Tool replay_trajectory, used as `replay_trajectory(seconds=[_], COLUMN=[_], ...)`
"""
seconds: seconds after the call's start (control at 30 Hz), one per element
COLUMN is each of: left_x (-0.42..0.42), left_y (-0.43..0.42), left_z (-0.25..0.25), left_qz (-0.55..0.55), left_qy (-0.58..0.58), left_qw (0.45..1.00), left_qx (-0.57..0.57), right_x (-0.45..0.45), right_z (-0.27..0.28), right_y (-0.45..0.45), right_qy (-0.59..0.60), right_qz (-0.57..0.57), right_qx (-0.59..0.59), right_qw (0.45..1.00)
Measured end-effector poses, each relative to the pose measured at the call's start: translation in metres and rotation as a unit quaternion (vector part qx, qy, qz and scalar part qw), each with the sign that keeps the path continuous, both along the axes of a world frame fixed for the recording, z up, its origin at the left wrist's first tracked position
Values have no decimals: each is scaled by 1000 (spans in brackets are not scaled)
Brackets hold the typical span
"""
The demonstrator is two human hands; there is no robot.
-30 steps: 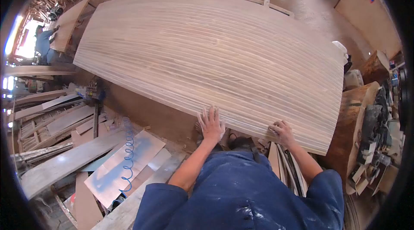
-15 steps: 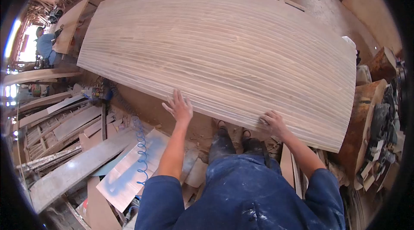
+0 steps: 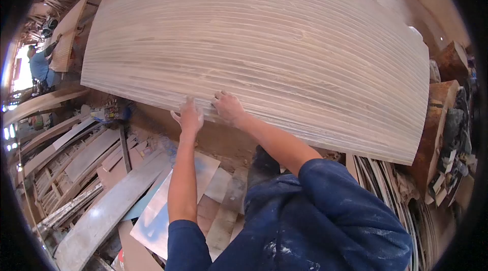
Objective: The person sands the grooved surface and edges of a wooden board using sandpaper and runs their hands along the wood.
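Observation:
A large pale wooden panel (image 3: 254, 47) with long parallel grooves lies across the view, dusty on top. At its near edge, left of the middle, my left hand (image 3: 190, 116) rests with fingers stretched onto the surface and the thumb apart, holding nothing that I can see. Close beside it, to the right, my right hand (image 3: 230, 108) presses on the grooves with curled fingers. Whatever lies under those fingertips is hidden or too small to name. Whitish dust coats both hands.
Scrap boards (image 3: 107, 205) and offcuts lie piled at the lower left, with a blue-stained sheet (image 3: 162, 215) among them. Thick timber blocks (image 3: 438, 113) stand at the right. At the far left another person (image 3: 39, 62) leans over a second panel (image 3: 68, 37).
My right hand has slid left along the near edge until close to my left hand. My left hand has shifted slightly left. The whole view has tilted and moved a little.

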State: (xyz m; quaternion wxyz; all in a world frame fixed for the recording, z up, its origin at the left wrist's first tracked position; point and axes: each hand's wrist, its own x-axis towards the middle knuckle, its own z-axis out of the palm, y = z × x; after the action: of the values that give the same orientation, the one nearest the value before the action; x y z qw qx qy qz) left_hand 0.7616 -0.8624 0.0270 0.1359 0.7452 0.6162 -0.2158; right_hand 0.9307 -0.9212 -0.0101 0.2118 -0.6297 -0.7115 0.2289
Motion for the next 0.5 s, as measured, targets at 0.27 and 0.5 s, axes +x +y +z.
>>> replay_trajectory(seconds=[0.27,0.5], left_x=[0,-10], left_y=[-4,2], left_z=[4,-1], left_qz=[-13,-39], left_qy=[-44,-29], left_qw=[999,998], left_qx=[-7,-41], right_x=[204,142], right_z=[20,-10], right_y=[-220,-181], right_qy=[11,-3], right_qz=[-19,-49], right_qx=[37,117], right_qw=[999,992])
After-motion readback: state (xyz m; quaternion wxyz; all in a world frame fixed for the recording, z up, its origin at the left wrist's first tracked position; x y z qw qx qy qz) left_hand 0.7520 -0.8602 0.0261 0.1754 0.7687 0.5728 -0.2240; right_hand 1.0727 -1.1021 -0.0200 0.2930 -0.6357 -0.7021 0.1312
